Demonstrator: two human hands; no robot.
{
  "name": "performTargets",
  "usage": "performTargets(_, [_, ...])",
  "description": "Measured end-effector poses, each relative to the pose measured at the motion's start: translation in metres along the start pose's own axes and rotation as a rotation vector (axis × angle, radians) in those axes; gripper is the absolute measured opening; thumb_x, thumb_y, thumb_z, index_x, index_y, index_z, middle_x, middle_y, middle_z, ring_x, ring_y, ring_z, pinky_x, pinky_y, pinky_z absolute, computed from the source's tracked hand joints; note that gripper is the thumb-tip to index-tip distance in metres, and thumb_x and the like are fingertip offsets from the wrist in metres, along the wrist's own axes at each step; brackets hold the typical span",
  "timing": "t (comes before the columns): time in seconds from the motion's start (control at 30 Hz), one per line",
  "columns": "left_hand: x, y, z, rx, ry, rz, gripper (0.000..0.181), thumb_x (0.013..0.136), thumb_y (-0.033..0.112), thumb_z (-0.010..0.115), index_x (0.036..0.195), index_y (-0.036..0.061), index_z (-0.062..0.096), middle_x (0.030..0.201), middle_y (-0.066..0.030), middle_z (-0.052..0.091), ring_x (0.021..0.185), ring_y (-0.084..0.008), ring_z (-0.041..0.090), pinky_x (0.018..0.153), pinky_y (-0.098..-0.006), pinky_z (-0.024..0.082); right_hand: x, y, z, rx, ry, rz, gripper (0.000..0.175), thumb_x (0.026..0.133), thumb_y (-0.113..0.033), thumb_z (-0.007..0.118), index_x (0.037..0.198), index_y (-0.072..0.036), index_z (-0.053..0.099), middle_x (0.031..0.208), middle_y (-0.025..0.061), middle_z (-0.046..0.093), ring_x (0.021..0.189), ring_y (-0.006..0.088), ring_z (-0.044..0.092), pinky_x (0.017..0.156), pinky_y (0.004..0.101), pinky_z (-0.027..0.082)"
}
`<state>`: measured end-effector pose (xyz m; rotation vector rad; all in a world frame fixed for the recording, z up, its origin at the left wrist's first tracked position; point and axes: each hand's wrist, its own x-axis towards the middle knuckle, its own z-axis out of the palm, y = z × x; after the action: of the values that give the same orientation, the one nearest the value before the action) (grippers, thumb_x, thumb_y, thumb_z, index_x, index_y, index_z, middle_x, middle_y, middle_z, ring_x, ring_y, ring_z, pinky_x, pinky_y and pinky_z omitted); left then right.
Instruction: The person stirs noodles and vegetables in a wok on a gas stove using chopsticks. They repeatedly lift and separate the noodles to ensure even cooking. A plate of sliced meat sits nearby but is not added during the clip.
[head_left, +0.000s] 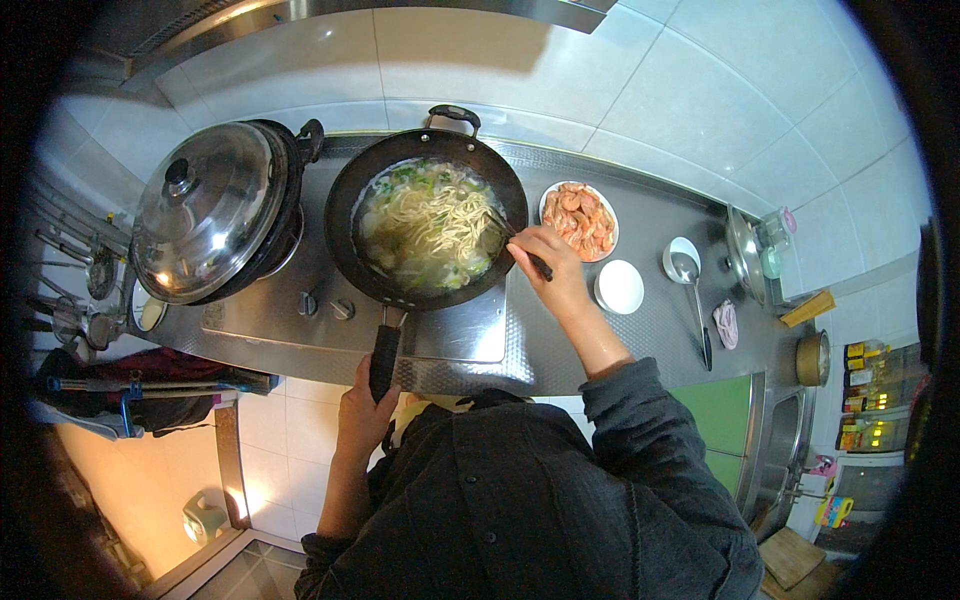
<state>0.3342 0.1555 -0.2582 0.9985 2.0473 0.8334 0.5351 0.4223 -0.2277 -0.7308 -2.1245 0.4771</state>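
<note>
My left hand (360, 412) is closed around the long black handle (385, 364) of a dark wok (345, 247). The wok sits over the stove, with broth, pale noodles (454, 221) and green leaves inside. Over its right rim reaches my right hand (551, 266), gripping a dark-handled cooking utensil (541, 268). The utensil's shaft slants down into the noodles, and its far end is hidden there. Close by on the right are an oval white plate of cooked shrimp (577, 221) and a small white bowl (619, 286).
Left of the wok stands a large lidded pot (210, 217). Further right on the steel counter lie a ladle (697, 300) in a white bowl, a crumpled cloth (725, 325) and a metal lid (745, 255) leaning upright. Utensils (97, 277) hang at far left; a range hood (360, 7) overhangs.
</note>
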Motion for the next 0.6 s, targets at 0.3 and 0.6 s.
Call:
performTargets(0.3, [0.000, -0.005, 0.001, 0.019, 0.012, 0.011, 0.061, 0.086, 0.018, 0.066, 0.139, 0.0009, 0.039, 0.103, -0.0251, 0.066, 0.094, -0.0347, 0.067, 0.080, -0.0397, 0.052, -0.006, -0.016, 0.013, 0.143, -0.017, 0.066, 0.012, 0.082, -0.011, 0.074, 0.088, -0.002, 0.069, 0.089, 0.0122, 0.067, 0.079, 0.0285, 0.066, 0.069, 0.0348, 0.054])
performTargets(0.6, [0.002, -0.006, 0.003, -0.002, 0.011, -0.004, 0.060, 0.086, 0.016, 0.066, 0.138, 0.0035, 0.039, 0.103, -0.0234, 0.066, 0.092, -0.0333, 0.067, 0.079, -0.0374, 0.051, -0.014, -0.040, 0.037, 0.438, -0.128, 0.149, 0.011, 0.082, -0.010, 0.074, 0.089, -0.001, 0.072, 0.091, 0.0129, 0.068, 0.082, 0.0255, 0.065, 0.071, 0.0328, 0.052])
